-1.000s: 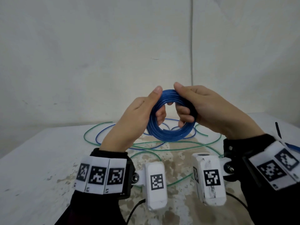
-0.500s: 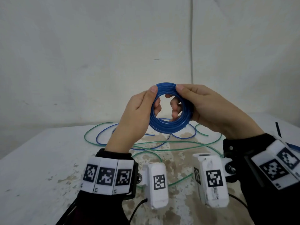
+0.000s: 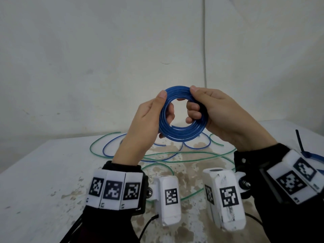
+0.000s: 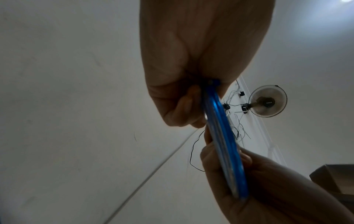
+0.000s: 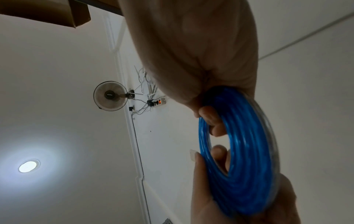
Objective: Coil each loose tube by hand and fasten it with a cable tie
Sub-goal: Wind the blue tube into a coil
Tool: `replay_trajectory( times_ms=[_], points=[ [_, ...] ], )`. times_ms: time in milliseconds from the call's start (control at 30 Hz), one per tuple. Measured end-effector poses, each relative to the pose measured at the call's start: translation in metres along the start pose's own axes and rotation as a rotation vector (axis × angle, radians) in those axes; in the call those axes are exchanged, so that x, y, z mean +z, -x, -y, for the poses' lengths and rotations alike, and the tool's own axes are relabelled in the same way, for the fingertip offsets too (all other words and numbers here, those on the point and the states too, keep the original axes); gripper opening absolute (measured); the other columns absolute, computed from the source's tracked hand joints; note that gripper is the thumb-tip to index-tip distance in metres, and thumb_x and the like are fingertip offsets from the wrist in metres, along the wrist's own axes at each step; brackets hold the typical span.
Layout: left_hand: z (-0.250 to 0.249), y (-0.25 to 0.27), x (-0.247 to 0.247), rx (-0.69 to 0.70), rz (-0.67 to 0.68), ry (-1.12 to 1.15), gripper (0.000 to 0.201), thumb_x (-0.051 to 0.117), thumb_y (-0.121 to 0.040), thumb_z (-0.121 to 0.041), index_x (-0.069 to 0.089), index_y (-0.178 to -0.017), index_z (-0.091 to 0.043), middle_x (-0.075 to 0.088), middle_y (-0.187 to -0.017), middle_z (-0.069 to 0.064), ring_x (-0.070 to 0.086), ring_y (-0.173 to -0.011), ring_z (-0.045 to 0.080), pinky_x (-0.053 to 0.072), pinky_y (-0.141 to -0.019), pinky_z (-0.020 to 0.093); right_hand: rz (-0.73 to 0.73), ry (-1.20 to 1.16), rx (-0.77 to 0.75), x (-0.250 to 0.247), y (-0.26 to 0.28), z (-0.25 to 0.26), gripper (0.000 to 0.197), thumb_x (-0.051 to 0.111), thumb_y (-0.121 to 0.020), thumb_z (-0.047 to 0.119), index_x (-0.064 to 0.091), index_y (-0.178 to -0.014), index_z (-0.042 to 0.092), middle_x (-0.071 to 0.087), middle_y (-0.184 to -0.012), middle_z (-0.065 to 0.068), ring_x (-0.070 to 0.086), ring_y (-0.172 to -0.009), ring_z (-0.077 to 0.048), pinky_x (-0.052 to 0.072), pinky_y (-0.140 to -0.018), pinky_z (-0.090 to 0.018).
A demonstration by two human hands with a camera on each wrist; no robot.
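Observation:
A blue tube wound into a flat coil is held upright in the air above the table, in front of the wall. My left hand grips its left side, thumb on the near face and fingers through the hole. My right hand grips the right side, thumb on top and curled fingers inside the ring. The left wrist view shows the coil edge-on between both hands. In the right wrist view the coil shows its broad face. Loose green tube and loose blue tube lie on the table below.
The white table has brown stains in its middle. A dark cable tie and a blue strip lie at the right edge behind my right wrist. A wall fan and a ceiling light show overhead.
Both hands have lifted the blue coil higher above the table and shifted their grips round it. The loose tubes on the table have not moved.

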State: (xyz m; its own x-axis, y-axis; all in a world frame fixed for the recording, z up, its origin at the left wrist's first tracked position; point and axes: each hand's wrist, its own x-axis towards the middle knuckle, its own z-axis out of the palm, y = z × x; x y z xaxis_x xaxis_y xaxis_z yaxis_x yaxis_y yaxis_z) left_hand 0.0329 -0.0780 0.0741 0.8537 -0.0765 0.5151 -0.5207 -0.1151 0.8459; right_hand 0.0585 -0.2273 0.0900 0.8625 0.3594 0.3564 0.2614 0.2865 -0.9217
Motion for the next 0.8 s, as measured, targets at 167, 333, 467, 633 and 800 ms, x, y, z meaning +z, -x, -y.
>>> replay_trajectory(
  times_ms=[167,333,467,633,800],
  points=[
    [0.000,-0.001,-0.005,-0.024,-0.021,0.080,0.047,0.032,-0.102,-0.038,0.053,-0.071,-0.009,0.049,-0.057,0.004,0.038,-0.043,0.015,0.029,-0.039,0.023,-0.057,-0.074,-0.003,0.010,-0.001,-0.003,0.034,0.035,-0.103,0.023,0.059,-0.092,0.001,0.034,-0.056,0.002,0.034,-0.045,-0.009,0.046,-0.051,-0.022],
    [-0.001,0.003,-0.021,-0.038,0.135,-0.102,0.047,0.030,-0.102,-0.038,0.041,-0.064,-0.014,0.047,-0.056,0.001,0.036,-0.049,0.016,0.033,-0.045,0.020,0.090,0.043,0.153,0.000,0.002,0.003,0.034,0.033,-0.101,0.023,0.057,-0.092,0.001,0.044,-0.055,-0.004,0.048,-0.047,-0.018,0.055,-0.060,-0.034],
    [-0.004,0.005,-0.021,-0.065,0.287,-0.228,0.046,0.032,-0.102,-0.036,0.043,-0.064,-0.012,0.047,-0.056,0.003,0.038,-0.049,0.020,0.033,-0.048,0.029,0.183,0.230,0.120,-0.001,0.004,-0.002,0.024,0.043,-0.099,0.024,0.055,-0.092,0.005,0.048,-0.060,-0.005,0.045,-0.045,-0.016,0.051,-0.050,-0.030],
    [-0.001,0.005,-0.025,-0.144,0.298,-0.191,0.045,0.033,-0.101,-0.040,0.047,-0.067,-0.013,0.049,-0.058,0.004,0.039,-0.054,0.020,0.033,-0.052,0.027,0.186,0.344,-0.016,0.009,0.004,-0.011,0.018,0.044,-0.099,0.021,0.057,-0.097,0.009,0.044,-0.062,-0.001,0.031,-0.040,-0.009,0.046,-0.043,-0.024],
    [0.003,0.001,-0.028,-0.094,0.072,0.095,0.031,0.037,-0.102,-0.030,0.051,-0.097,-0.004,0.051,-0.056,0.003,0.051,-0.052,0.020,0.045,-0.056,0.028,0.002,0.229,-0.127,0.015,0.000,-0.017,0.021,0.041,-0.101,0.016,0.061,-0.101,0.010,0.044,-0.060,0.000,0.033,-0.041,-0.009,0.047,-0.045,-0.025]
  ],
)
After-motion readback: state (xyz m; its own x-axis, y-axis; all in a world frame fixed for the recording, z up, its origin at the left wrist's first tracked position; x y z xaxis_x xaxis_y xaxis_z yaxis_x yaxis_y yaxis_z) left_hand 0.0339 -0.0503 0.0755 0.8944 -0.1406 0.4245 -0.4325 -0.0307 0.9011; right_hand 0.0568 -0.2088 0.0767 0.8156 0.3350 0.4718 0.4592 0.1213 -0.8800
